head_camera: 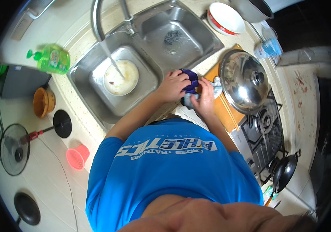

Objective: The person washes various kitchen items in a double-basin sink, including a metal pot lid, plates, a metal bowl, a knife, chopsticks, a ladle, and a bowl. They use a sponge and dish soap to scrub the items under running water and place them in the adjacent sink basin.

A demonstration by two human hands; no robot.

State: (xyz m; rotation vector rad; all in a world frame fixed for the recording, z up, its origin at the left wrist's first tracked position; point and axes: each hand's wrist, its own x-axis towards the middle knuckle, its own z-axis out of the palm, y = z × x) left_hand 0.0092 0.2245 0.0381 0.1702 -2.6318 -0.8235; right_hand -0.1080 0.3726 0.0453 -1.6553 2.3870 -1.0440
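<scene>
Beside the sink's right edge, my left hand (173,86) lies with its fingers on a dark purple cloth (190,80). My right hand (205,97) touches the cloths from the other side, close to a pale patterned cloth (217,87); whether its fingers grip anything is hard to tell. In the left basin of the steel sink (153,76), water runs from the faucet (97,23) onto a round white dish (121,77) with brownish residue. Two wooden chopsticks (229,111) rest on a wooden board (221,113) to the right.
A domed steel lid (244,81) sits over the board, beside the gas stove (262,124). Green soap bottle (54,59) stands left of the sink; a white bowl with a red band (226,18) is behind right. A pink cup (78,156) and black wok (284,174) lie farther out.
</scene>
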